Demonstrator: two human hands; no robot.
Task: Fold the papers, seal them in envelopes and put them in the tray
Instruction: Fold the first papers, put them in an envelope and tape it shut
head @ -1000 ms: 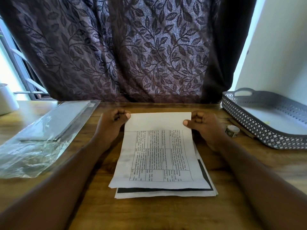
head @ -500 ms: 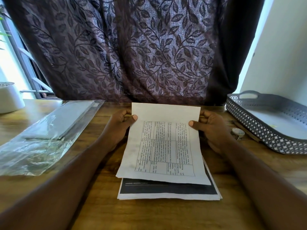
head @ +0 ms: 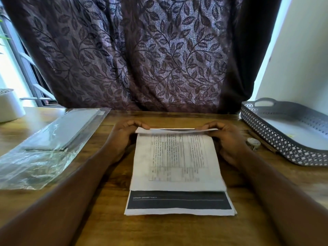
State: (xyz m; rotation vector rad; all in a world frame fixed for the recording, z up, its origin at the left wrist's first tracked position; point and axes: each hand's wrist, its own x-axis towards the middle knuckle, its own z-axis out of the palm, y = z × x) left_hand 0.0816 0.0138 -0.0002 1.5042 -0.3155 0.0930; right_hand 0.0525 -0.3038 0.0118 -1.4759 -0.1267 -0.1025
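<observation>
A printed sheet of paper (head: 177, 157) with a table of text lies on a stack of papers (head: 179, 203) in the middle of the wooden table. My left hand (head: 124, 137) pinches its far left corner and my right hand (head: 225, 139) pinches its far right corner. The far edge is lifted and curls over toward me. A grey perforated tray (head: 276, 139) with a handle stands at the right. A clear plastic pack of envelopes (head: 58, 137) lies at the left.
A small roll of tape (head: 253, 142) and a thin pencil-like stick (head: 262, 142) lie between my right hand and the tray. A white pot (head: 8, 107) stands at the far left. A dark leaf-patterned curtain (head: 142, 54) hangs behind the table.
The top sheet's far edge was raised off the stack by both hands, and now it bends over toward me. The sheet has slid back, baring the dark band of the paper below.
</observation>
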